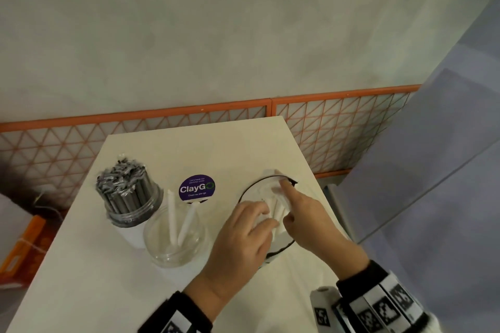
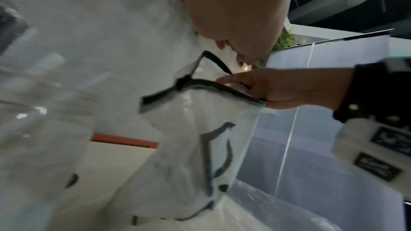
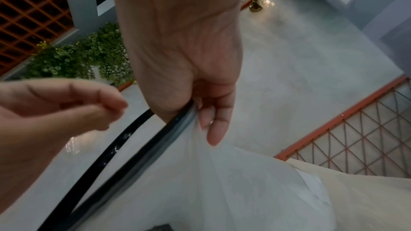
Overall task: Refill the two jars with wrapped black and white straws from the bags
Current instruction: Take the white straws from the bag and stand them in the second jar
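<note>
**Black jar full, white jar barely begun**

The jar of black straws point(image 1: 129, 192) stands near the table's point(image 1: 81, 265) left edge, packed to the brim, so I judge that half done. Just in front of it, towards me, the clear jar point(image 1: 174, 238) holds only two white straws point(image 1: 178, 220) leaning inside; this one still needs most of its fill.

I am working at the clear bag with the black zip rim point(image 1: 266, 213), which sits close to the table's right edge. My right hand point(image 1: 305, 213) pinches the bag's rim, thumb and fingers clamped on the plastic, holding the mouth open. My left hand point(image 1: 243, 238) reaches into the mouth, its fingers curled together around a small bunch of wrapped white straws point(image 1: 276, 211).

What is left, as I judge it: lift this bunch out, drop it upright into the clear jar, and repeat until it matches its neighbour. I see only this one bag.
</note>
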### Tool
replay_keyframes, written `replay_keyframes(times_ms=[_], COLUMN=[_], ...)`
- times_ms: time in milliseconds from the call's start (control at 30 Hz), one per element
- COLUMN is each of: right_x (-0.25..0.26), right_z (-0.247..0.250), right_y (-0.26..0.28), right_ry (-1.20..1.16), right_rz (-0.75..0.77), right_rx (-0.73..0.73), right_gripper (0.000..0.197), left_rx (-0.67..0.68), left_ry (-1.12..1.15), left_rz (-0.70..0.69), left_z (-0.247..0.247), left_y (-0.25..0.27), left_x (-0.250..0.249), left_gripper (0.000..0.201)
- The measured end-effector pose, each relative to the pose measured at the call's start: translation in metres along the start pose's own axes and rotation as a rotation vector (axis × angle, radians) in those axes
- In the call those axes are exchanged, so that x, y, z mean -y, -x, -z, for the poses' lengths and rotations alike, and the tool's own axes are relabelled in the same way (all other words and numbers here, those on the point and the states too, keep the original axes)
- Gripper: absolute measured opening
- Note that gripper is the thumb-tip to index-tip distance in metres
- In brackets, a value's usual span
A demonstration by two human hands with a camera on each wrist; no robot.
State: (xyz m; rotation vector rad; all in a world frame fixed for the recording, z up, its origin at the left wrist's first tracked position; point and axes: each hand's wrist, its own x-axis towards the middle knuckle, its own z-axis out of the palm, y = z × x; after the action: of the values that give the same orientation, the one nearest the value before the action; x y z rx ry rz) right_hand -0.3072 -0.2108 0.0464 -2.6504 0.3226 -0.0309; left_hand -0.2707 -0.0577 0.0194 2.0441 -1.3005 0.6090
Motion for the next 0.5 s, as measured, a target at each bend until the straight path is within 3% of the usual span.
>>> replay_keyframes(times_ms=[67,133,200,300,400,500], right_x=[-0.002,-0.004,-0.006,-0.006,-0.005,-0.003], right_z=[0.0,-0.001,-0.002,-0.005,-0.006,-0.011], right_y=[0.001,0.001,0.002,0.004,0.008,0.011], right_ry=[0.002,-0.01,-0.013,-0.025,-0.024,-0.031], right_rz=[0.025,0.009,-0.017,-0.002,0.006,0.019], right_rx=[0.008,0.007,0.019,0.019,0.029,0.05], right_gripper=[0.068,0.069,0.073,0.073,0.075,0.078], left_rx=[0.121,0.365,0.624,0.921,0.995,1.037], left_ry=[0.037,-0.049,-0.179,-0.294,-0.276,-0.253], left_rz=[0.176,0.499,0.677,0.665,0.588,0.674], left_z=[-0.01,-0.021,-0.033,-0.049,-0.058,-0.065], left_y=[-0.009,-0.025,-0.041,-0.054,-0.051,-0.05], left_x=[-0.008,-0.01,-0.006,0.0,0.009,0.012], left_gripper=[0.018,0.022,0.034,0.046,0.031,0.03])
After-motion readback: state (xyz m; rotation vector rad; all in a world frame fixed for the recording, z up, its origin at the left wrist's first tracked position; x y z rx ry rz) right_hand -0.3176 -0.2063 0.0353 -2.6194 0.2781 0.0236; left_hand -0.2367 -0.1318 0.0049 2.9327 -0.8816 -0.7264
